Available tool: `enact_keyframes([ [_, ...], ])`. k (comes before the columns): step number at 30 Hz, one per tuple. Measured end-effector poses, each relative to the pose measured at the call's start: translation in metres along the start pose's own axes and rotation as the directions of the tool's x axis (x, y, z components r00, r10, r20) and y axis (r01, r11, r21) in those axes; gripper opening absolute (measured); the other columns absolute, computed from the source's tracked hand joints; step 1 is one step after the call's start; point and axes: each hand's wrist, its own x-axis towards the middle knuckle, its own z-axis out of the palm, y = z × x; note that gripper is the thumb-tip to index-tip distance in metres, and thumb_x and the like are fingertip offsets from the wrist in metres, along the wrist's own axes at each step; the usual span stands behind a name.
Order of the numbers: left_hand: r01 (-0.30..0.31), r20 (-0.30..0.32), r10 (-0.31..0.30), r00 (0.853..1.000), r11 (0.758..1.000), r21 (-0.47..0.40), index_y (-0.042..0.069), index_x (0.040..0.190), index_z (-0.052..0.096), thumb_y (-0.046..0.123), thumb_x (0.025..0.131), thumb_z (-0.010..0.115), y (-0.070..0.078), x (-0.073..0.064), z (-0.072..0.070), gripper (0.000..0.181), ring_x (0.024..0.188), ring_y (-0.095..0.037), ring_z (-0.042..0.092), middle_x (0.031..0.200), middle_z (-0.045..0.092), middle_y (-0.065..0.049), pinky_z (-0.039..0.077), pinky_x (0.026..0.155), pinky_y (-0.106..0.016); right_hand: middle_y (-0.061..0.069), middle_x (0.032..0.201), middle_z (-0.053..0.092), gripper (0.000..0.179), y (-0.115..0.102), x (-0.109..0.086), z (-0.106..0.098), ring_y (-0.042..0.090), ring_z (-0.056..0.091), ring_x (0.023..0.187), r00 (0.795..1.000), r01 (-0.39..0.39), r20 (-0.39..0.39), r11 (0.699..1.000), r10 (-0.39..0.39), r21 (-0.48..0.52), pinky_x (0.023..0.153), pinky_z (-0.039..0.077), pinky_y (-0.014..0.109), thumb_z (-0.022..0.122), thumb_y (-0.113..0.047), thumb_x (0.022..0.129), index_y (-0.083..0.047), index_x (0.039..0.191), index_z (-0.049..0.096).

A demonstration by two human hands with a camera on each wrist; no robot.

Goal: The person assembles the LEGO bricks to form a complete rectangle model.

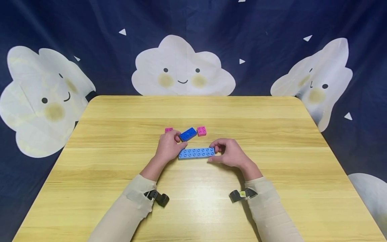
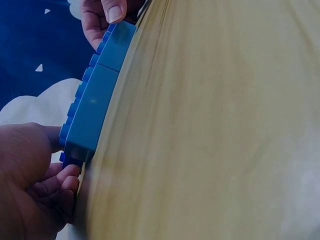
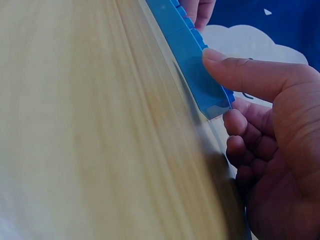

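Two light blue toy bricks lie end to end in a row on the table, studs up. My right hand pinches the row's right end, its thumb on the near side face. At the row's left end is my left hand, its thumb by the back corner and its fingers loosely bent behind. A dark blue brick lies aslant just behind the row, its left corner close to the left fingertips. Where the left thumb tip ends is hidden in the left wrist view by the light blue bricks.
One small pink brick sits right of the dark blue one. Another pink brick is partly covered by the left hand. The wooden table ends at a dark blue curtain printed with clouds.
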Motion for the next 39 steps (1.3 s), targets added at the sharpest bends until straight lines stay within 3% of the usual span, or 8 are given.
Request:
enact_keyframes([
  [11,-0.012,-0.012,0.012,1.0,0.999,-0.042,0.0,0.108,0.067,0.016,0.088,0.078,-0.002,0.001,0.001,0.028,0.069,-0.02,0.055,0.081,0.059,-0.005,0.045,0.063,-0.031,0.007,0.081,0.062,0.045,0.003,0.001,0.0,0.021,0.054,0.072,1.0,-0.01,-0.001,1.0,0.01,-0.005,0.065,0.045,0.029,0.095,-0.018,0.067,-0.008,0.105,0.071],
  [29,-0.05,-0.007,0.049,0.999,0.995,-0.088,0.0,0.109,0.067,0.016,0.089,0.078,-0.002,-0.004,-0.005,0.028,0.073,-0.02,0.055,0.083,0.061,-0.005,0.047,0.065,-0.031,0.006,0.081,0.061,0.048,0.001,0.001,-0.001,0.02,0.054,0.073,1.0,-0.009,0.006,1.0,0.009,0.008,0.066,0.045,0.029,0.095,-0.018,0.067,-0.006,0.107,0.072],
  [39,-0.132,-0.014,0.131,0.991,0.983,-0.128,0.0,0.107,0.067,0.014,0.089,0.078,-0.001,-0.011,-0.01,0.026,0.073,-0.02,0.054,0.083,0.059,-0.004,0.048,0.065,-0.031,0.005,0.081,0.062,0.046,0.002,0.001,0.0,0.021,0.054,0.074,1.0,-0.029,0.005,1.0,0.029,0.002,0.067,0.045,0.03,0.095,-0.019,0.068,-0.009,0.106,0.072],
])
